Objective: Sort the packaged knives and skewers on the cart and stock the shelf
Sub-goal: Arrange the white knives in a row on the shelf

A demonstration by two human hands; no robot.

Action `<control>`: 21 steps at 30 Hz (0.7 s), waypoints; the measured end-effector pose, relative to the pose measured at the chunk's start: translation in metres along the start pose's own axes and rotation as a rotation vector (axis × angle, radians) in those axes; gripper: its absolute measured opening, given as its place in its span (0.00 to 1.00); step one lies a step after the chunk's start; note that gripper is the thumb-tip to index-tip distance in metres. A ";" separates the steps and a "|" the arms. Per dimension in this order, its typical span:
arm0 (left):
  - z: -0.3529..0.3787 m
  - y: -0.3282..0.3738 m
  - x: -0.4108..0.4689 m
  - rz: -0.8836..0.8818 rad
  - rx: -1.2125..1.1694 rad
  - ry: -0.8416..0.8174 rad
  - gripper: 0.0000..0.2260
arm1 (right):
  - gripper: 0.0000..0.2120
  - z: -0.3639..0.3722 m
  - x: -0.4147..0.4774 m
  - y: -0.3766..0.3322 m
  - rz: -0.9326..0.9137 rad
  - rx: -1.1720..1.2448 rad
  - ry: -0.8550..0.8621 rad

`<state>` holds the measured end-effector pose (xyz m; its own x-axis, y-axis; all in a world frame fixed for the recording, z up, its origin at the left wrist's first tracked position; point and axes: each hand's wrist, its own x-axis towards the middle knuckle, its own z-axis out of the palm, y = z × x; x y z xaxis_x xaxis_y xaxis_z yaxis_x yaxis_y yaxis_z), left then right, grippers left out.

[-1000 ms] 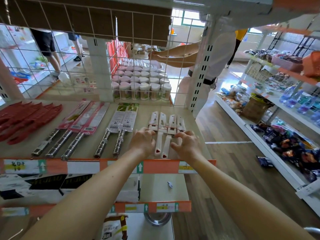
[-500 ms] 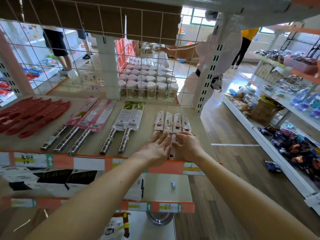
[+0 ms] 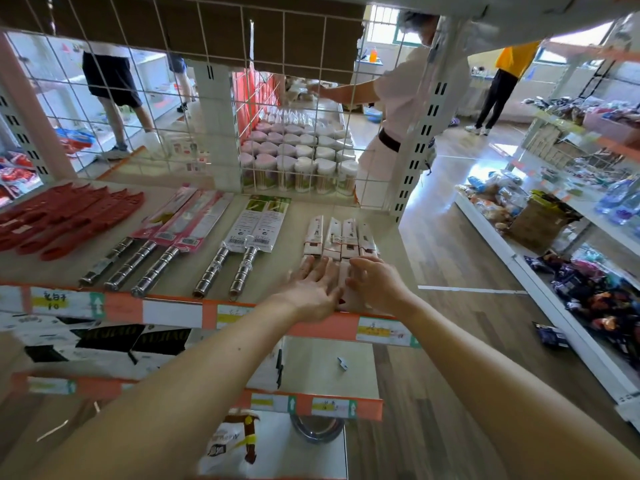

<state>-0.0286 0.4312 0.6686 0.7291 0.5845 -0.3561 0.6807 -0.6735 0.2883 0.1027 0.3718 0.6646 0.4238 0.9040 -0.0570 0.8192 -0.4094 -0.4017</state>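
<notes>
Several white packaged knives (image 3: 341, 239) lie side by side at the right end of the shelf board (image 3: 298, 216). My left hand (image 3: 313, 289) rests flat on their near ends, fingers spread and pointing away. My right hand (image 3: 375, 284) sits just right of it, fingers curled against the packs' near ends, which it hides. Left of them lie two steel-handled knives in white-green cards (image 3: 249, 237), three steel-handled knives in pink cards (image 3: 173, 240), and several red sheathed knives (image 3: 65, 216).
An orange price strip (image 3: 173, 311) edges the shelf front. A wire grid (image 3: 304, 109) backs the shelf, with jars (image 3: 301, 161) behind it. A person in white (image 3: 401, 98) stands beyond the upright post. Another goods shelf (image 3: 588, 271) runs along the right; lower shelves sit below.
Both hands slid together over the near ends of the white packs. My left hand flattened out with its fingers spread. The view moved closer to the shelf.
</notes>
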 end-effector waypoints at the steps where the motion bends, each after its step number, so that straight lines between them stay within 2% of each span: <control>1: -0.003 0.000 0.000 0.016 0.045 -0.017 0.25 | 0.18 0.000 -0.002 0.003 0.003 0.007 0.020; 7: -0.004 -0.003 0.002 0.134 0.182 -0.101 0.24 | 0.15 0.002 -0.010 0.008 0.027 0.070 0.107; 16: 0.004 0.020 0.001 0.000 0.177 -0.069 0.24 | 0.14 0.000 -0.017 0.007 0.046 0.092 0.130; 21: 0.006 0.025 -0.004 -0.011 0.126 -0.039 0.24 | 0.13 -0.001 -0.020 0.002 0.079 0.125 0.128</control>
<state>-0.0151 0.4091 0.6724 0.7164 0.5760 -0.3937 0.6728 -0.7197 0.1713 0.0966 0.3524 0.6658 0.5372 0.8432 0.0203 0.7302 -0.4529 -0.5116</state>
